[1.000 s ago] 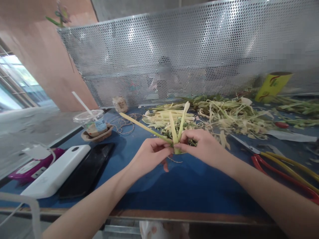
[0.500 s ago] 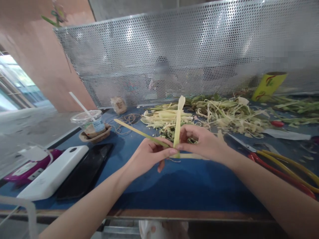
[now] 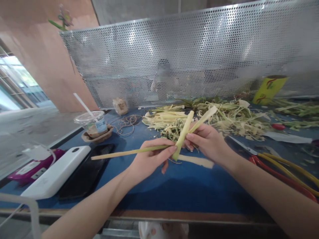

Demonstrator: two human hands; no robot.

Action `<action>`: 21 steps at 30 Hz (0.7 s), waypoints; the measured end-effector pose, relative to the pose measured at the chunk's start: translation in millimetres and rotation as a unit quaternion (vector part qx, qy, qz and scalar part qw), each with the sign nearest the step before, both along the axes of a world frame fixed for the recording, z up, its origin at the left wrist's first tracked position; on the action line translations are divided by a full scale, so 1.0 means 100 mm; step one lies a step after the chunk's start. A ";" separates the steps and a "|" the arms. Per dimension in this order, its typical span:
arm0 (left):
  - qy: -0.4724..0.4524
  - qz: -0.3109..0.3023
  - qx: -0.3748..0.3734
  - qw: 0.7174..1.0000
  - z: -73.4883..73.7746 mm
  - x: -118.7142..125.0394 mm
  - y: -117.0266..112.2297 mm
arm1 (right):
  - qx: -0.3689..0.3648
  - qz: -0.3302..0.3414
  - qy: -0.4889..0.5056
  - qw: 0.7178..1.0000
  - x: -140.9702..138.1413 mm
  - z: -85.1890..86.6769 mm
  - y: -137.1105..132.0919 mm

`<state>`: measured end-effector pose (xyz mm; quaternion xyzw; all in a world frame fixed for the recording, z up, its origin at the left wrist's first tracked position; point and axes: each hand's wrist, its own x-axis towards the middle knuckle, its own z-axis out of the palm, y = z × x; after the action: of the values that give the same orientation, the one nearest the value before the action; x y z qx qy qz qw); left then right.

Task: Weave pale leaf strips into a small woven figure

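We held pale-green leaf strips (image 3: 184,134) with four flat ends splayed, to the right of the plastic cup (image 3: 92,128).
Our left hand (image 3: 149,157) had thumb and forefinger pressed together on the strips where they crossed; our right hand (image 3: 209,141) pinched the upper-right end between its fingertips. The one clear, lidded cup, with one white straw (image 3: 84,105), sat in one brown tray (image 3: 101,136); we couldn't make out its contents. Right of the cup lay loose twine (image 3: 128,123), limp, curling leaf scraps (image 3: 239,116) and metal-bladed scissors (image 3: 253,152).
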<state>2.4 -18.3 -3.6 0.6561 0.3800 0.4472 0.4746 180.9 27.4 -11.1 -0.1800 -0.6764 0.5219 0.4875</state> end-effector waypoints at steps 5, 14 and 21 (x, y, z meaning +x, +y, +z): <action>-0.077 0.034 -0.039 0.996 -0.03 0.00 0.06 | 0.276 -0.183 -0.083 0.940 0.03 0.03 -0.07; -0.112 -0.013 -0.167 0.979 0.02 0.03 0.08 | 0.339 -0.171 -0.138 0.915 0.01 0.05 -0.07; -0.093 -0.031 -0.184 0.978 0.00 0.01 0.08 | 0.319 -0.181 -0.137 0.920 -0.01 0.04 -0.08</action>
<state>3.6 -10.5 -3.8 0.5244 0.3891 0.4140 0.6343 180.3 19.4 -7.1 -0.2042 -0.8232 0.1515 0.5077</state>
